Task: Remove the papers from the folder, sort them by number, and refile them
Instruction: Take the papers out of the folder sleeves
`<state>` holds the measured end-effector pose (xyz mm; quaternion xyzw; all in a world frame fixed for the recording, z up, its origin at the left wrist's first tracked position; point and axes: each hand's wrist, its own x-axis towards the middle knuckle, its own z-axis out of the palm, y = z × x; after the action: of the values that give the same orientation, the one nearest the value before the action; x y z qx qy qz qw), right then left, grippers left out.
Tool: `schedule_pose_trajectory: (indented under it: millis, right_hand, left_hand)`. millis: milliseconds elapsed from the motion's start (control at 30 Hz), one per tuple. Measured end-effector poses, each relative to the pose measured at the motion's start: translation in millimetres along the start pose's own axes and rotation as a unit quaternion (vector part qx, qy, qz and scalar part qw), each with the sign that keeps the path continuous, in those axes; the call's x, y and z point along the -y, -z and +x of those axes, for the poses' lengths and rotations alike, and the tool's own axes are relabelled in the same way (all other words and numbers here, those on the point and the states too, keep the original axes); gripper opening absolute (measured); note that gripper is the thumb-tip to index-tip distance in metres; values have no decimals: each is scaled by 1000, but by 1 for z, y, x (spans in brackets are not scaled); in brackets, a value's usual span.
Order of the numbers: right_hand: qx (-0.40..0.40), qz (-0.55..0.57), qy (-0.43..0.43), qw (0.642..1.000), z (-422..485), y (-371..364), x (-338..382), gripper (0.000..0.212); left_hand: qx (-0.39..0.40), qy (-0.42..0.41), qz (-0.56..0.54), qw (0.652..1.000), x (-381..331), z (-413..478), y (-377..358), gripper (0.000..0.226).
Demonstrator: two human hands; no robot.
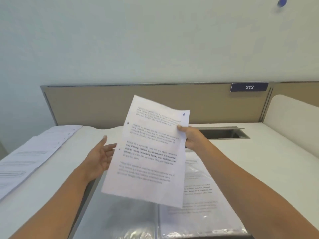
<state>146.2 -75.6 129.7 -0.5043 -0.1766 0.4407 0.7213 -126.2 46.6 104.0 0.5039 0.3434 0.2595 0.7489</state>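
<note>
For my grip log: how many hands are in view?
2. The right hand pinches the raised sheet, numbered 6, at its upper right edge; the left hand, fingers straight, is beside the sheet's left edge, fingertips hidden behind it.

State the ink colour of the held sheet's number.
Blue; the number on the sheet shows in head view.

- White worktop [259, 152] across the scene.
- Tan partition [103, 107] along its far edge.
- Blue "212" sign [249, 87] on the partition, far right.
- Cable slot [222, 133] below it.
</note>
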Motion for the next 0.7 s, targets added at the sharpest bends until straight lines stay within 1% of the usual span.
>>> schedule_pose_trajectory:
  millis: [100, 200, 267, 400, 467, 533, 600, 700]
  right_hand:
    - [-20, -17, -34, 999, -4, 6, -29, 33]
    - [-30, -33, -53, 998, -8, 12, -51, 33]
    - [-32, -54, -60, 996, -14, 16, -62, 32]
    - [-9, -117, -86, 989, -29, 21, -79, 29]
    - [-8, -136, -103, 985, -34, 22, -88, 23]
    - [-12, -144, -112, 983, -37, 24, -95, 21]
    - [-11, -145, -113, 983, -40, 23, -98, 21]
    - [3, -145, -111, 983, -44, 21, -95, 14]
  left_hand:
    - [23, 4, 116, 993, 12, -14, -2, 38]
    - [5, -3, 161, 987, 29, -22, -8, 20]
    - [-27, -4, 145, 989, 42, -23, -9, 14]
    - [-96, 3, 111, 989, 59, -22, -3, 16]
    - [-111, 3, 109, 988, 63, -25, -2, 16]
    - [-126, -1, 105, 987, 64, -28, 0, 16]
    - [-139, -11, 98, 985, 63, -31, 1, 15]
    - [-160, -27, 83, 983, 62, -39, 3, 11]
